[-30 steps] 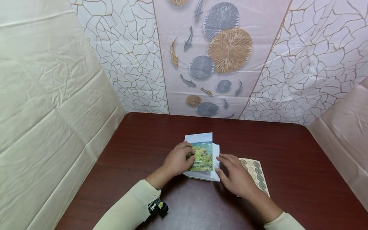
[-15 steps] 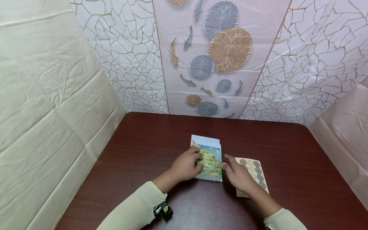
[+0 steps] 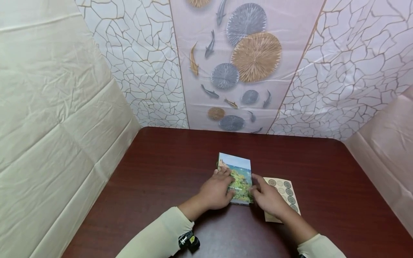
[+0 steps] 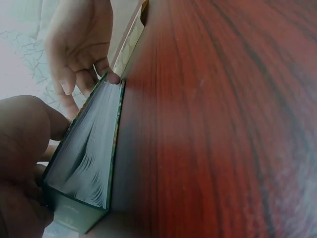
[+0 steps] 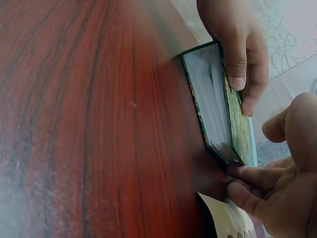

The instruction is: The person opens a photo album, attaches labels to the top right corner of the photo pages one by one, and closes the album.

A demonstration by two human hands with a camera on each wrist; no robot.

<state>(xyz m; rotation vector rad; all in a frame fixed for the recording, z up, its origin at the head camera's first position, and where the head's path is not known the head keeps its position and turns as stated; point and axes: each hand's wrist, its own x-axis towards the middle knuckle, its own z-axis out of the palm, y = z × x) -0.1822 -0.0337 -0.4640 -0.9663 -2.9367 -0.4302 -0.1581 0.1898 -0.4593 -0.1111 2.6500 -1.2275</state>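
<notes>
A closed photo album (image 3: 242, 172) lies on the table with a coastal picture on its cover. My left hand (image 3: 217, 190) rests on its left part, fingers spread over the cover. In the left wrist view the pale spine and fanned page edges (image 4: 86, 153) of the album show beside this hand. My right hand (image 3: 269, 197) is at the album's right edge, fingertips touching it near the front corner. From the right wrist view, the right fingers (image 5: 257, 176) meet the album's lower corner, and the left thumb lies on the cover.
A cream sheet of round coin-like stickers (image 3: 280, 190) lies right of the album, partly under the right forearm. The dark red-brown table (image 3: 174, 150) meets a patterned cloth wall (image 3: 226, 104) at the back and a cream cloth (image 3: 77, 143) at the left.
The cover has swung down and now lies flat over the pages. The album has slid slightly right, the left hand moving with it, while the right fingers have stayed near its right edge.
</notes>
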